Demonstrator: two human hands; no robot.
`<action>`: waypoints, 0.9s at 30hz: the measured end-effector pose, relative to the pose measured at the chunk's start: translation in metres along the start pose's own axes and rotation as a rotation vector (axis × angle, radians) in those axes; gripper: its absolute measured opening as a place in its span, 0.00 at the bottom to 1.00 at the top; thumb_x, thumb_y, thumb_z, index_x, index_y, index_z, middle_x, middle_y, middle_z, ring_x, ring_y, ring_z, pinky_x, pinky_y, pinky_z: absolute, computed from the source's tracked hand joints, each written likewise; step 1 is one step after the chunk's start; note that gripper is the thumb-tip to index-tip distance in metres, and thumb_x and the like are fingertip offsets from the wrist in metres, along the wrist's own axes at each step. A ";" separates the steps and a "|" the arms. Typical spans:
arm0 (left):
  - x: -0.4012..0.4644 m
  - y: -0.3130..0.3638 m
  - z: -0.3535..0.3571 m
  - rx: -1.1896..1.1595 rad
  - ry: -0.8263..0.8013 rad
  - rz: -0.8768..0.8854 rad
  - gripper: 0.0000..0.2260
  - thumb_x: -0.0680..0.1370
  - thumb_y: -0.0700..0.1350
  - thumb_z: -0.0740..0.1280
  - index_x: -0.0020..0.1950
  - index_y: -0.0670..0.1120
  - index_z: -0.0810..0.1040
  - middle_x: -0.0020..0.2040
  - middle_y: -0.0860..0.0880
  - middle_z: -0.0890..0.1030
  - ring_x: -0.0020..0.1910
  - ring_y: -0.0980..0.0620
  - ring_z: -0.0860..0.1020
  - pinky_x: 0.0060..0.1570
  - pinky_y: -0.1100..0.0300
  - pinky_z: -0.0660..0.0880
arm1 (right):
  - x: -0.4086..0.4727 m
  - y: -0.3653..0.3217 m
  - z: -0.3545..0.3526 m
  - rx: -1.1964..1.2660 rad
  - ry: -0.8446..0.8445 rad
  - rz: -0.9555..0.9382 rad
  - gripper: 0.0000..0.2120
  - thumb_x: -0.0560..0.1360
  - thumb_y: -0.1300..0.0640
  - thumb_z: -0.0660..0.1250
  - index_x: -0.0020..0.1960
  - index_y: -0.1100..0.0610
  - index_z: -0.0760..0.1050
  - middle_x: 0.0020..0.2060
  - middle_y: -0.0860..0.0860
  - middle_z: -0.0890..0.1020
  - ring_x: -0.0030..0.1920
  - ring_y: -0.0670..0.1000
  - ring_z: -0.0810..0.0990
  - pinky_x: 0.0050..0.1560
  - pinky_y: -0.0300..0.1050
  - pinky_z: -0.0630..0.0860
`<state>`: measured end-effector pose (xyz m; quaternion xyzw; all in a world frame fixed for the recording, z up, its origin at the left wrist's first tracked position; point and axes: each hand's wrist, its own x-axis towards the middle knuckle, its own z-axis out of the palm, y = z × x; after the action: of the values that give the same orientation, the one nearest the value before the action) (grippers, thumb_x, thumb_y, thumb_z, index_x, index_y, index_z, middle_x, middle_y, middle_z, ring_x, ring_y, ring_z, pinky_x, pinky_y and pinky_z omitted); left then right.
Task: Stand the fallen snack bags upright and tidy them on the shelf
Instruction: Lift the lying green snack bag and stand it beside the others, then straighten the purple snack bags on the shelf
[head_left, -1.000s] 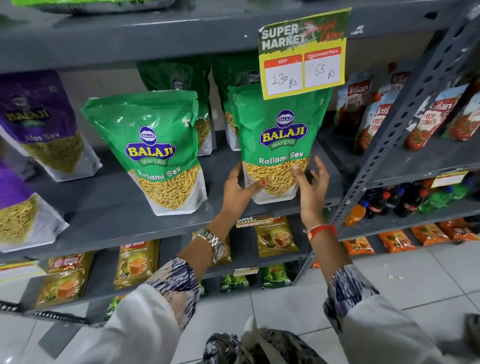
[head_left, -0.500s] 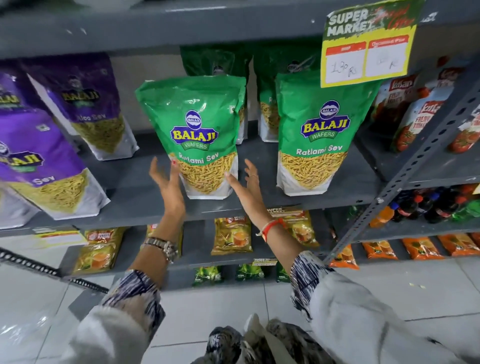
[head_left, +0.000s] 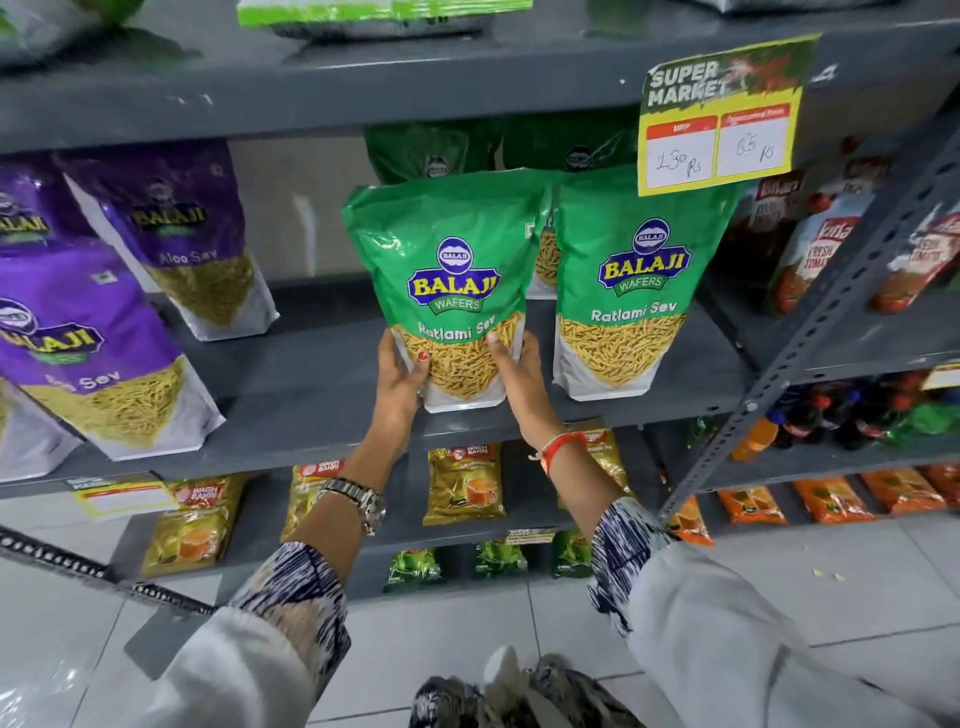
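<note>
A green Ratlami Sev bag (head_left: 447, 270) stands upright near the front of the grey shelf (head_left: 311, 384). My left hand (head_left: 400, 376) grips its lower left edge and my right hand (head_left: 517, 374) grips its lower right edge. A second green Ratlami Sev bag (head_left: 636, 280) stands upright just to its right, nearly touching it. More green bags (head_left: 431, 150) stand behind both, mostly hidden. Purple Aloo Sev bags (head_left: 176, 234) lean to the left on the same shelf, a larger-looking one (head_left: 88, 353) nearest the front edge.
A yellow price card (head_left: 722, 114) hangs from the shelf above. A slotted grey upright (head_left: 810, 332) rises at the right, with tomato sauce pouches (head_left: 815, 244) and drink bottles (head_left: 852, 415) beyond it. Tea packets (head_left: 465, 483) fill the lower shelf. The tiled floor (head_left: 467, 623) lies below.
My hands left the right green bag, moved to the left green bag and closed on its lower edges. That bag now stands straighter and close beside the right one.
</note>
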<state>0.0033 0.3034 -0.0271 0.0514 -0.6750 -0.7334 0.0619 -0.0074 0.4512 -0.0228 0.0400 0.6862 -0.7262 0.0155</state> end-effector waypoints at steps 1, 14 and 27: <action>0.001 -0.002 0.000 0.001 -0.008 0.010 0.27 0.77 0.40 0.63 0.73 0.51 0.56 0.72 0.45 0.66 0.69 0.46 0.68 0.65 0.37 0.68 | 0.001 -0.001 -0.002 0.013 -0.001 -0.011 0.41 0.72 0.41 0.65 0.77 0.55 0.50 0.76 0.55 0.61 0.76 0.55 0.60 0.75 0.56 0.59; -0.001 -0.005 0.005 -0.064 0.071 -0.015 0.26 0.78 0.41 0.60 0.74 0.50 0.54 0.72 0.46 0.65 0.69 0.47 0.68 0.65 0.48 0.70 | -0.011 0.017 -0.002 0.045 0.205 -0.101 0.30 0.74 0.49 0.68 0.71 0.57 0.63 0.71 0.56 0.66 0.65 0.45 0.68 0.68 0.45 0.64; -0.045 -0.016 -0.121 0.055 0.789 0.324 0.08 0.77 0.42 0.60 0.55 0.44 0.72 0.51 0.45 0.74 0.48 0.53 0.73 0.51 0.60 0.70 | -0.066 0.053 0.124 -0.046 -0.020 -0.280 0.11 0.72 0.47 0.67 0.54 0.44 0.72 0.49 0.50 0.76 0.50 0.56 0.77 0.54 0.58 0.75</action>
<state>0.0671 0.1929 -0.0536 0.2230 -0.6183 -0.6199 0.4286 0.0581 0.3219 -0.0639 -0.0637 0.7012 -0.7058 -0.0782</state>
